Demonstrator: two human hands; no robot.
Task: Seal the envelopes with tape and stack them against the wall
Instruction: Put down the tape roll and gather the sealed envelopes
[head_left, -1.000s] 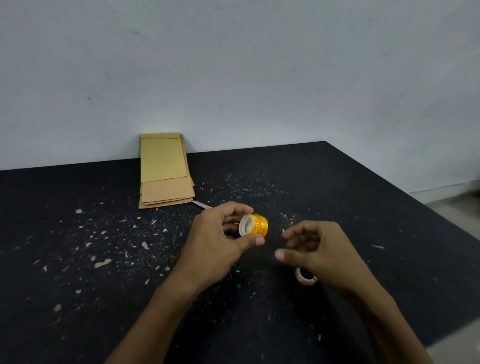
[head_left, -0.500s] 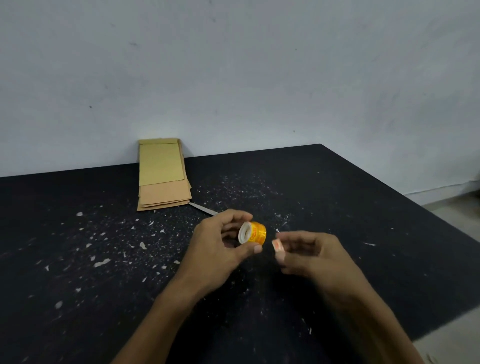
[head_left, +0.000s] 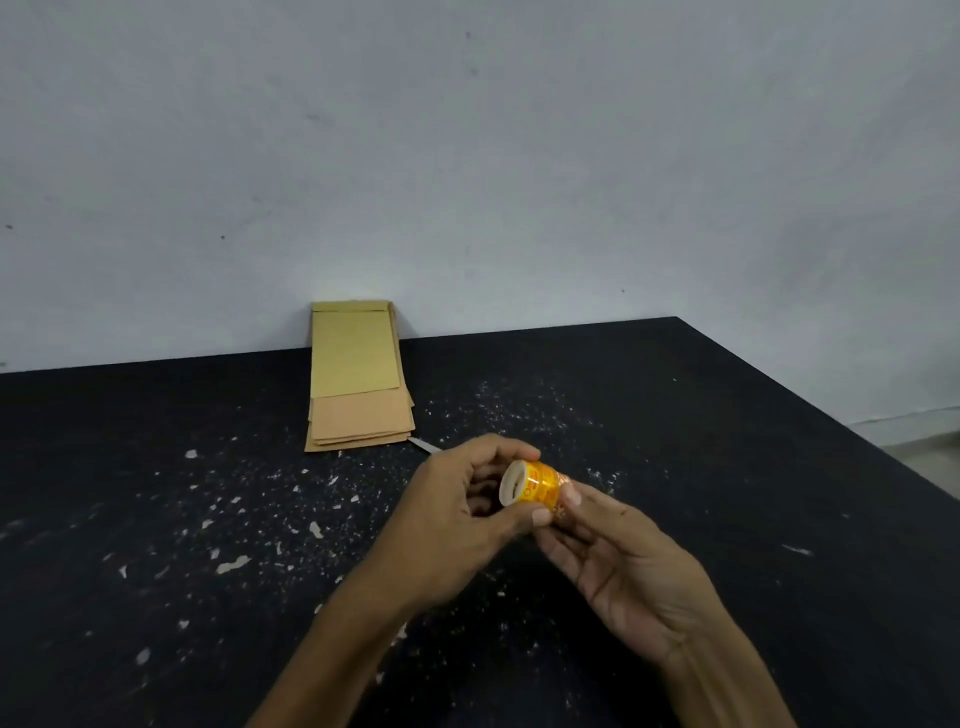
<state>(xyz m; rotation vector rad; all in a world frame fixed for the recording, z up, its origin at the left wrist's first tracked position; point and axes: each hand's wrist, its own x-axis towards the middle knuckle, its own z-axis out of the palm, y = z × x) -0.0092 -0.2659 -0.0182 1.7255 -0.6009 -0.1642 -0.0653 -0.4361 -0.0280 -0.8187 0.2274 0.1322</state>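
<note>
Gripping an orange tape roll (head_left: 537, 485), print unreadable: left hand (head_left: 457, 525), right hand (head_left: 623, 561).

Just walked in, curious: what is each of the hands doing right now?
Left hand: grips the yellow tape roll.
Right hand: fingertips pinch at the roll's near edge, apparently picking at the tape end.

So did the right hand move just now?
Yes. The right hand came in leftward to the tape roll held by the left hand; its fingertips now touch the roll. The envelopes stayed put.
</note>
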